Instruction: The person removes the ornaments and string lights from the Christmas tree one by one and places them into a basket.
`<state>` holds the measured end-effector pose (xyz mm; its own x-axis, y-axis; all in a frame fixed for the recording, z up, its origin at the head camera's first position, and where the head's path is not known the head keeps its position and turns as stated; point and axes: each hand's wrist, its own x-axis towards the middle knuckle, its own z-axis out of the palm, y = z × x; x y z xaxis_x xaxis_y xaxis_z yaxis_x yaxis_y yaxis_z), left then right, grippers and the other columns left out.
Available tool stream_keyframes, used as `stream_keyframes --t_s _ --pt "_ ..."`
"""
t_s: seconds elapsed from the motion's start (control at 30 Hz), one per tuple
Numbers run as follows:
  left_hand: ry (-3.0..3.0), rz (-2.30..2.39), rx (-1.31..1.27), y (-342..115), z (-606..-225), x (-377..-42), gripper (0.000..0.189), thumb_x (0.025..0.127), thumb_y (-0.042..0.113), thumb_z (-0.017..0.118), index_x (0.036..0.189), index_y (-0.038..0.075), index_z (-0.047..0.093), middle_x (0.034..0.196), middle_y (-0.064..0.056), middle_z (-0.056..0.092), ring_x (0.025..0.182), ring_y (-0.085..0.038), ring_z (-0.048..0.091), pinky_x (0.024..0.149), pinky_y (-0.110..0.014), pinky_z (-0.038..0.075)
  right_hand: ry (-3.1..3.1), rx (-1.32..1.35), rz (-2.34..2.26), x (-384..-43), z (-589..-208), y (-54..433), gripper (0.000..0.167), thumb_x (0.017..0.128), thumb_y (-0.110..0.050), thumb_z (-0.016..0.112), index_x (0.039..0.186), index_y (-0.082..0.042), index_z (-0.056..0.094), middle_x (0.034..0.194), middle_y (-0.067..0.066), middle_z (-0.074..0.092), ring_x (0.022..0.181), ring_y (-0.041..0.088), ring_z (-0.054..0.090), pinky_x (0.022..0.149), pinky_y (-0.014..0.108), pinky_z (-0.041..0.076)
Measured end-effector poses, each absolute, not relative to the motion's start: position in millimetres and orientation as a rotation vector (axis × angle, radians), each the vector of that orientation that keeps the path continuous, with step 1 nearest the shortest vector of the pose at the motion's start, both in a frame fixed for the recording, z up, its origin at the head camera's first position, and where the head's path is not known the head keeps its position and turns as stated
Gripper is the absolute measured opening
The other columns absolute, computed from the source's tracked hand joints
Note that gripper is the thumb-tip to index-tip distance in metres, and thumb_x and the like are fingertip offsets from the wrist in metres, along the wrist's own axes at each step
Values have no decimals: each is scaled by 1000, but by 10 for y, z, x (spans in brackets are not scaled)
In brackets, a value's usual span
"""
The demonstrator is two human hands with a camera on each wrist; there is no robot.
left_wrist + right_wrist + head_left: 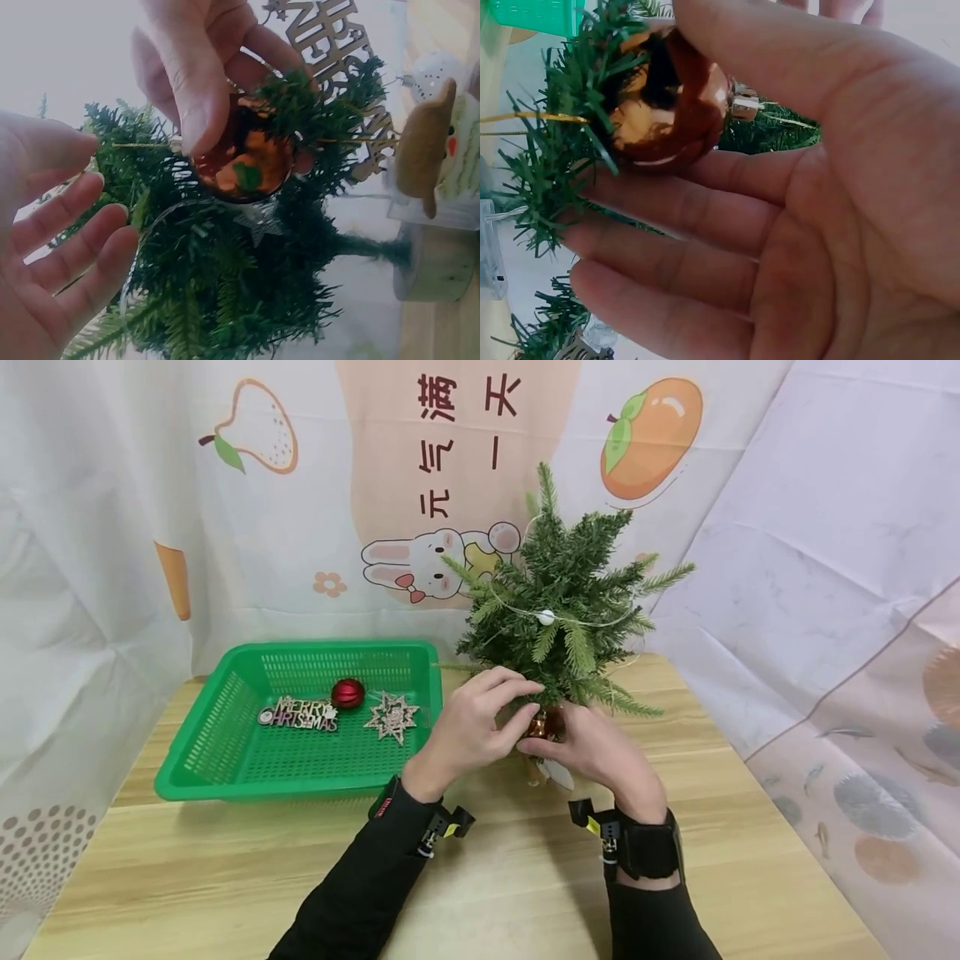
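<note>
Copper ball: the shiny ornament (274,161) sits at the low front of the tree (555,593), between your two hands, with a green sprig across part of it.
Your right hand (600,747): it grips the ball, thumb on one side and fingers against the other, the lower fingers nearly straight.
Your left hand (480,718): its thumb and forefinger close on the gold cord (139,145) above the ball's cap, while the other fingers spread loosely apart.
Cord: it runs straight from the cap to your left fingertips.
Tree: it stands on the wooden surface (487,893), right of the basket, and carries a string with a white bead (546,617).
By the tree's foot: you have a figure with a brown hat (426,150).
Green basket (300,792): at your left, it holds a red ball (348,693), a "Merry Christmas" sign (300,714) and a glittery star (392,717).
Backdrop: a printed curtain (300,568) hangs behind.
</note>
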<state>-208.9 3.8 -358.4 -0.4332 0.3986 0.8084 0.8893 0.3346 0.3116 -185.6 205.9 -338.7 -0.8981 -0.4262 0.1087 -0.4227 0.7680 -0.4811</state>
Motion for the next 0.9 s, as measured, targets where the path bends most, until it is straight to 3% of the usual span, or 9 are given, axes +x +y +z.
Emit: stream_keyframes --t_s 0.13,0.4,0.63,0.77,0.9 --pt "-2004 -1003 -1110 100 -3599 -2073 20 96 15 70 115 7 73 107 -5 68 101 -18 65 92 -27 50 2973 -716 -776 -1854 -3396 2078 37 88 -40 80 105 -9 72 75 -5 66 58 7 58 57 29 49" --pt "-2028 -1013 -1062 151 -3652 -2051 25 97 19 71 120 9 71 109 -4 68 93 -18 64 81 -27 49 2946 -738 -793 -1825 -3374 2107 35 87 -36 82 103 -8 69 81 -5 67 67 7 61 63 30 51" --pt "-2048 -1024 -1024 155 -3670 -2056 24 98 21 70 120 9 70 109 -3 67 89 -16 61 79 -23 46 2908 -726 -714 -1742 -3279 2137 37 90 -39 79 105 -7 68 80 -6 66 68 6 60 70 35 51" --pt "-2061 -1028 -1008 160 -3694 -2060 22 98 23 70 116 9 71 108 -3 66 88 -14 60 79 -22 45 2899 -705 -696 -1692 -3223 2159 41 90 -43 77 109 -7 67 78 -6 63 64 8 56 67 36 47" --pt "-2063 -1039 -991 164 -3710 -2070 13 98 25 70 102 12 69 100 0 64 79 -15 57 72 -22 42 2868 -656 -724 -1659 -3195 2169 45 90 -43 77 114 -6 67 77 -6 65 61 8 57 60 31 49"
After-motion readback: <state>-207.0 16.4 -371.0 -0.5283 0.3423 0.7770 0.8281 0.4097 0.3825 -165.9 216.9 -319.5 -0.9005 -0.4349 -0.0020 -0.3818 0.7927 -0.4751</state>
